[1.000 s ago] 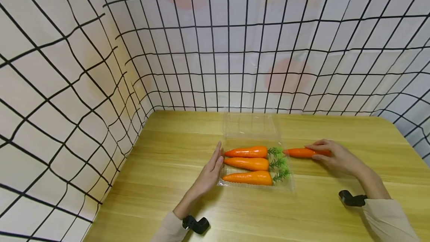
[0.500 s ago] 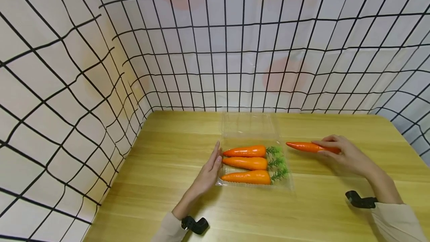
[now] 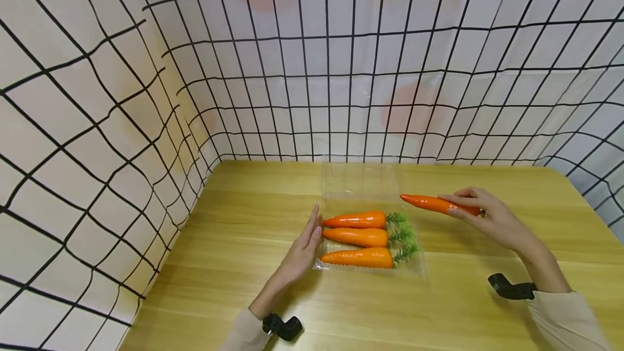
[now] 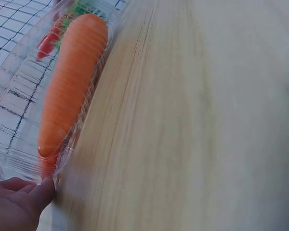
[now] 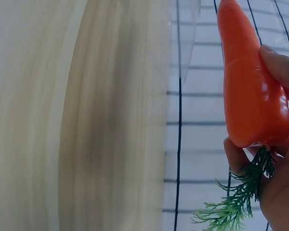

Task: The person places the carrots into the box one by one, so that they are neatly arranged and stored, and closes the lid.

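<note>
A red-orange carrot (image 3: 425, 202) with a green leafy top is pinched near its thick end by my right hand (image 3: 492, 220), its tip pointing left. In the right wrist view, the carrot (image 5: 253, 82) shows thumb and fingers round it, leaves hanging below. My left hand (image 3: 297, 256) rests with straight fingers against the left side of a clear plastic box (image 3: 336, 268). Inside lie three orange carrots (image 3: 358, 257) side by side, leaves to the right. The left wrist view has the thumb and fingers (image 4: 43, 191) at the box's end, near one carrot's (image 4: 70, 86) tip.
The box's clear lid (image 3: 363, 180) lies folded back toward the rear of the wooden table (image 3: 244, 205). Black-grid netting (image 3: 312, 58) over pale cloth encloses the back and sides. A black wrist camera (image 3: 283, 327) sits on each forearm.
My right hand first drew the carrot right, away from the box, then raised it and brought it back leftward. The left hand and the box stay in place.
</note>
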Action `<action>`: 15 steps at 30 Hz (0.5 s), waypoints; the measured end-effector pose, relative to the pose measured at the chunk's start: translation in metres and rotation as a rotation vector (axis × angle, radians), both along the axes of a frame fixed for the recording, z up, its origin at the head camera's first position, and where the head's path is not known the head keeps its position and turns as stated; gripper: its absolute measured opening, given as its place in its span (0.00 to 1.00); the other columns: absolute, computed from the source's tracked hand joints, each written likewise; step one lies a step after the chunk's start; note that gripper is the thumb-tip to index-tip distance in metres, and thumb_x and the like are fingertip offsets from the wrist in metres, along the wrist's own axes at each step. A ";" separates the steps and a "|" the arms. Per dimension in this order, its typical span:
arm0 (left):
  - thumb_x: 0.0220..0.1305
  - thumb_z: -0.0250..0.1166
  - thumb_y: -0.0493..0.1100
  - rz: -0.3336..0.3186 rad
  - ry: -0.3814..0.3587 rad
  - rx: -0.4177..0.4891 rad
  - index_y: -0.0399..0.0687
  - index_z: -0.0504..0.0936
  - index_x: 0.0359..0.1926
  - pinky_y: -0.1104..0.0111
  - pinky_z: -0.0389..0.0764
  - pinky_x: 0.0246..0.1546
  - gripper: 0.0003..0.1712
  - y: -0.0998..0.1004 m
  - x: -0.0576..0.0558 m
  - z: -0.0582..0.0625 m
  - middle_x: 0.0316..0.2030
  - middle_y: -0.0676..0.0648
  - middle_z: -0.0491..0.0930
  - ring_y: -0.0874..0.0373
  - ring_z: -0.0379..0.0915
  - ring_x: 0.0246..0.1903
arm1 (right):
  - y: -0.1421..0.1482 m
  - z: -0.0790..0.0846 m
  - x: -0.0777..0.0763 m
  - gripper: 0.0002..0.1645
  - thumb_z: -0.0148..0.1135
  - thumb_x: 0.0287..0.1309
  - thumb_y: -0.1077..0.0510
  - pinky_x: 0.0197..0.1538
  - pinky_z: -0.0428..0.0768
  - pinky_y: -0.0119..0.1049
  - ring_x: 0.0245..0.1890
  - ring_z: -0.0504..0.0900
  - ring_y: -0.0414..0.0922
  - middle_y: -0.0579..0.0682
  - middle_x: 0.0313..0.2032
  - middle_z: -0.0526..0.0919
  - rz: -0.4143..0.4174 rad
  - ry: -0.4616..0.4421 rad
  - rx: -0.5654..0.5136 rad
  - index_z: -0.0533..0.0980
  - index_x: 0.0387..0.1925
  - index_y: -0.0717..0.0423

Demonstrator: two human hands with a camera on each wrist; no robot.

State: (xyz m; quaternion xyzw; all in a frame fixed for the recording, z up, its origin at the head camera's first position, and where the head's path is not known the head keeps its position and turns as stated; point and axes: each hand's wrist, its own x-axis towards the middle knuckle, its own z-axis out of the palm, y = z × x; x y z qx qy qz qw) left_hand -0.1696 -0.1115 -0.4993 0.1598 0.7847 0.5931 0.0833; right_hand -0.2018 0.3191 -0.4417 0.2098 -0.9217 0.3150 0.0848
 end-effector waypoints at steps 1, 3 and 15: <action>0.87 0.37 0.44 -0.001 0.002 0.002 0.52 0.36 0.84 0.48 0.57 0.79 0.34 0.000 -0.001 0.000 0.81 0.34 0.47 0.42 0.46 0.81 | -0.004 0.001 -0.001 0.21 0.67 0.69 0.58 0.39 0.69 0.29 0.47 0.66 0.27 0.49 0.53 0.80 0.023 0.017 0.009 0.83 0.62 0.46; 0.87 0.37 0.44 -0.001 0.002 -0.001 0.52 0.36 0.84 0.48 0.57 0.79 0.34 0.000 -0.001 0.001 0.81 0.34 0.48 0.42 0.46 0.81 | -0.012 0.002 -0.004 0.21 0.67 0.68 0.59 0.38 0.70 0.31 0.47 0.67 0.27 0.48 0.52 0.80 0.068 0.047 0.024 0.83 0.61 0.47; 0.87 0.38 0.44 0.001 -0.007 -0.003 0.53 0.37 0.85 0.49 0.55 0.79 0.34 -0.001 -0.001 -0.001 0.81 0.35 0.48 0.43 0.47 0.81 | -0.069 0.008 -0.015 0.21 0.68 0.66 0.63 0.40 0.69 0.33 0.46 0.69 0.39 0.49 0.48 0.81 0.240 0.139 0.062 0.84 0.60 0.53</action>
